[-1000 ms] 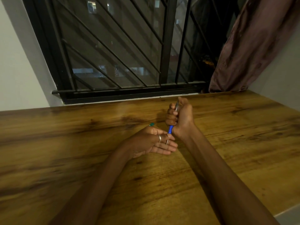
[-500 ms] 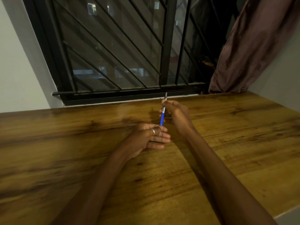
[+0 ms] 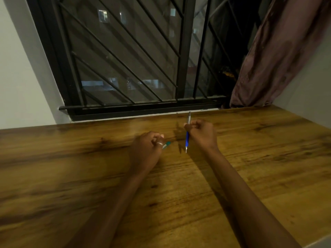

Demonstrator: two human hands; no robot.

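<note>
Leftmost, my left hand [image 3: 148, 149] curls its fingers round a teal piece [image 3: 167, 144] that pokes out rightward, low over the table [image 3: 71, 176]. Just right of it, my right hand [image 3: 202, 135] pinches the pen [image 3: 187, 139], near upright, tip down.

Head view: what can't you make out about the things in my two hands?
1. Teal-tipped piece: head view; only its end shows past the curled fingers of the left hand, so what it is cannot be told.
2. Blue tool: head view; the right hand covers its middle, and its lower tip is too small to identify.
3. Forearms: head view; cut off by the bottom edge.
</note>
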